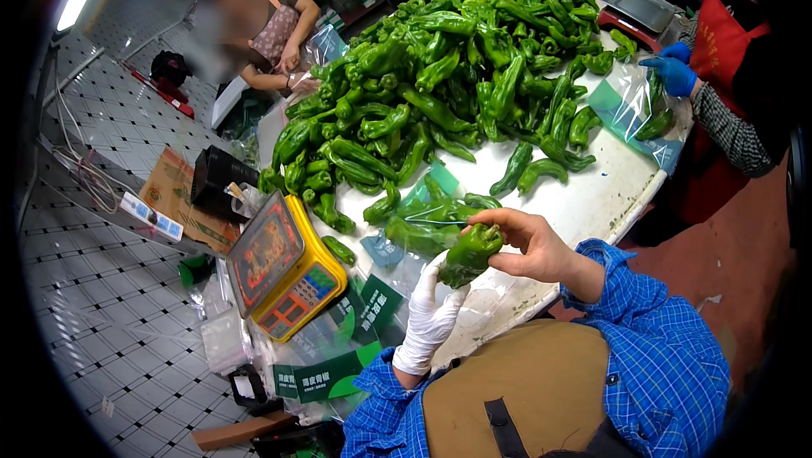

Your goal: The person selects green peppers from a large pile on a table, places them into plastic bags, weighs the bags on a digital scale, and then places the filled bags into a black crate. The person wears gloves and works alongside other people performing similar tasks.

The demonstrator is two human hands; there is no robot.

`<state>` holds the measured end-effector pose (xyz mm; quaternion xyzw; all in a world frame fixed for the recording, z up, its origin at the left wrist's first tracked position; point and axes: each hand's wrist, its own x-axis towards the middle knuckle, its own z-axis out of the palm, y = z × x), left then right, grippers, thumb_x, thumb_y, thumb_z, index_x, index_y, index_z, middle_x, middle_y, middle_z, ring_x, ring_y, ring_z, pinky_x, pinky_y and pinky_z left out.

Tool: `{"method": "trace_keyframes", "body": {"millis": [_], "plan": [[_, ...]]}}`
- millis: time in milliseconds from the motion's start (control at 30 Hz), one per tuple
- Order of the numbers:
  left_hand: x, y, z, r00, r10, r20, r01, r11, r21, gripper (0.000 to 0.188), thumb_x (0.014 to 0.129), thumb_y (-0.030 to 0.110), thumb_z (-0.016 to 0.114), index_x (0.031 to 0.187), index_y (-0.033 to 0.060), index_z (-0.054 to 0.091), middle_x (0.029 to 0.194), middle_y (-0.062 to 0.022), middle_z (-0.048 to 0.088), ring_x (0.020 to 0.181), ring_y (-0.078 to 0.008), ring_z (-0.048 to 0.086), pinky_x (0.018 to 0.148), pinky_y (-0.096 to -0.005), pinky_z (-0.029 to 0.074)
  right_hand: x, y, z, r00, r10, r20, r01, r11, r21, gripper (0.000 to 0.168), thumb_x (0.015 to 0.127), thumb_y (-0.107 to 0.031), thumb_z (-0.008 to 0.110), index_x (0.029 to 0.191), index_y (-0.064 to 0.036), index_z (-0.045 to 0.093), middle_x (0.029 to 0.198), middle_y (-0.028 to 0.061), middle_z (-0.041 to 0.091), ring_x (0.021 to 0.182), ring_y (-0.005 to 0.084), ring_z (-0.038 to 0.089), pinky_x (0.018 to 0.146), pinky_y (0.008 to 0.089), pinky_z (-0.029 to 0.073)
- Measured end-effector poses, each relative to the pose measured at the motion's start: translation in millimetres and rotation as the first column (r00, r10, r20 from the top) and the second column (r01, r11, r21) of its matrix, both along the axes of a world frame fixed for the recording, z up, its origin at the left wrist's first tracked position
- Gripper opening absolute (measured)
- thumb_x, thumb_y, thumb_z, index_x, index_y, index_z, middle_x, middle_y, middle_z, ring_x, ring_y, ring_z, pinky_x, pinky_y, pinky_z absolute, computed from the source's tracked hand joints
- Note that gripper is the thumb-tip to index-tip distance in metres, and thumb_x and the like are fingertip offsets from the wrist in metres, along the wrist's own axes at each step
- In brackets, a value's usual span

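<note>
Both my hands hold one green pepper (468, 257) just above the front edge of the white table (507, 290). My left hand (429, 315), in a white glove, grips its lower end. The bare thumb and fingers of my right hand (533, 245) pinch it near the stem end. Right behind it lies a clear plastic bag (425, 220) with several green peppers inside. Farther back, a large heap of green peppers (444, 65) covers much of the table. A few loose peppers (542, 172) lie at the heap's near side.
A yellow weighing scale (288, 274) stands at the left edge, beside stacked printed plastic bags (336, 372). At right, a person's blue-gloved hand (675, 71) holds a bag (628, 115) of peppers near a red scale (641, 14). Another person's hands (298, 74) are at the far left.
</note>
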<state>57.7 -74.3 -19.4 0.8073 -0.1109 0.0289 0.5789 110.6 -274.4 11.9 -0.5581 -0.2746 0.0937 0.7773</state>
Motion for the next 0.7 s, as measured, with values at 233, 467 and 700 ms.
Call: {"method": "trace_keyframes", "body": {"millis": [233, 467, 700], "plan": [[-3.7, 3.5, 7.2, 0.958, 0.113, 0.264, -0.169, 0.965, 0.199, 0.049, 0.069, -0.003, 0.070, 0.115, 0.0053, 0.055, 0.111, -0.0103, 0.059, 0.103, -0.0243, 0.056, 0.090, -0.0326, 0.043, -0.2, -6.6, 4.8, 0.996, 0.016, 0.083, -0.005, 0.991, -0.131, 0.053, 0.080, -0.014, 0.069, 0.128, -0.006, 0.047, 0.101, 0.0036, 0.059, 0.079, 0.0066, 0.055, 0.068, 0.0217, 0.047], [2.3, 7.2, 25.5, 0.797, 0.003, 0.604, -0.334, 0.836, 0.436, 0.054, 0.061, -0.008, 0.070, 0.112, 0.0078, 0.058, 0.115, -0.0098, 0.057, 0.108, -0.0277, 0.053, 0.093, -0.0367, 0.041, -7.1, -18.4, 0.3, 1.000, -0.004, -0.015, 0.000, 0.956, -0.293, 0.045, 0.079, -0.016, 0.070, 0.119, -0.005, 0.052, 0.092, 0.0062, 0.062, 0.069, 0.0079, 0.058, 0.064, 0.0218, 0.048], [-1.8, 3.9, 26.7, 0.776, 0.133, 0.616, -0.451, 0.801, 0.394, 0.062, 0.065, -0.001, 0.070, 0.123, 0.0043, 0.048, 0.126, -0.0153, 0.049, 0.118, -0.0323, 0.044, 0.101, -0.0405, 0.034, -6.1, -29.0, 0.5, 0.905, -0.198, 0.376, 0.295, 0.930, -0.221, 0.048, 0.070, -0.001, 0.072, 0.114, -0.004, 0.053, 0.119, 0.0123, 0.057, 0.109, 0.0215, 0.057, 0.090, 0.0313, 0.047]]}}
